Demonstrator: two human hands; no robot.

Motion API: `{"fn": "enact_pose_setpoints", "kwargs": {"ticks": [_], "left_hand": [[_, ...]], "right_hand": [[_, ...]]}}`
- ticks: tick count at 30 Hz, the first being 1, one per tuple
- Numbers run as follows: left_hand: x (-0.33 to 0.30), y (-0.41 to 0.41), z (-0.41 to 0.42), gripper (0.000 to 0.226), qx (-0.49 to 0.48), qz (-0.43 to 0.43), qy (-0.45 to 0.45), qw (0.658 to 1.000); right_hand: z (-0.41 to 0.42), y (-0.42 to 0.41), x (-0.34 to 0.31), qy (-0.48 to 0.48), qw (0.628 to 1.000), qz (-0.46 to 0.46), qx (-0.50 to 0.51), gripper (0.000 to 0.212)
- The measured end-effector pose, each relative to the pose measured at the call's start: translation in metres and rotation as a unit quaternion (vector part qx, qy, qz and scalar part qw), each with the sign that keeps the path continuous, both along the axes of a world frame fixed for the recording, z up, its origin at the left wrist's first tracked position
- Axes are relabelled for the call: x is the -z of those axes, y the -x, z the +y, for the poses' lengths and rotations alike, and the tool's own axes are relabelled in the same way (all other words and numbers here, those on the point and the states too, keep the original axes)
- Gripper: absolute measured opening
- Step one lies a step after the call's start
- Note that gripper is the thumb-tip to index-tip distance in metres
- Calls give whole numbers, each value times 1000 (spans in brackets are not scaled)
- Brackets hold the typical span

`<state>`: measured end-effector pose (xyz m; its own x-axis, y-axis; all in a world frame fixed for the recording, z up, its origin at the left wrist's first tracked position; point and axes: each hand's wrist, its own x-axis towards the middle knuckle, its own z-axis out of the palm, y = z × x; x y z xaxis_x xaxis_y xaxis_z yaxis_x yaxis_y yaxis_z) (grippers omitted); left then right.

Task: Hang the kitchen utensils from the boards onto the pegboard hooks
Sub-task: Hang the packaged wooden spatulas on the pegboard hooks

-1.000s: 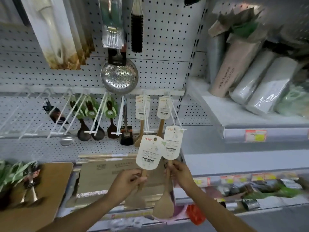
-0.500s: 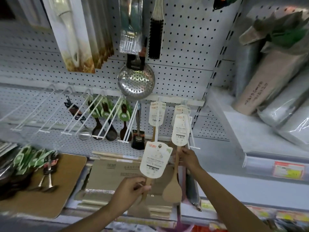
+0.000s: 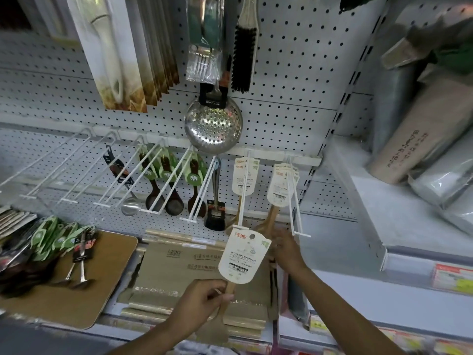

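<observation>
One spatula left to hook.
Left hand grips its handle; right hand open by hung ones. Thread the card's hole over the hook.

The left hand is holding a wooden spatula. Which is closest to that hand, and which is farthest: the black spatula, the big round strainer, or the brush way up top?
From the left hand, which grips a wooden spatula:
1. Black spatula, hanging just above the hand.
2. Round strainer, higher on the pegboard.
3. Brush, at the top, right of the strainer's handle.
</observation>
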<state>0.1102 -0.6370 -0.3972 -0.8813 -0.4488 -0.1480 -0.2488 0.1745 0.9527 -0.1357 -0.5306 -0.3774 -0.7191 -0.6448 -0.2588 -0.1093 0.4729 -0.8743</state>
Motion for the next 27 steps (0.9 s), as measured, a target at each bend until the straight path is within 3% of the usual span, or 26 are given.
{"fn": "enact_pose_setpoints", "kwargs": {"ticks": [2,5,9,13,18,22,25,27], "left_hand": [[1,0,1,7,3,0,2,1000],[4,-2,4,23,1,8,-12,1000],[10,-3,9,5,-5,1,-17,1000],[14,-6,15,5,-5,-10,-34,999],[17,-9,16,32,-12,-15,-70,997],[23,-15,16,16,-11,-29,-94,995],[30,-24,16,37,-11,-44,-120,992],[35,-27,14,30,-7,-50,-117,992]], "right_hand": [[15,-25,-5,20,995,-37,-85,44],[34,-71,-11,42,979,-93,-178,63],[38,-105,-5,121,980,-114,-111,40],[31,-118,-10,174,978,-107,-30,23],[19,-125,-13,174,980,-100,11,14],[12,-125,-12,180,978,-97,39,13],[8,-124,-11,181,977,-97,50,14],[6,-124,-9,180,977,-100,53,14]]}}
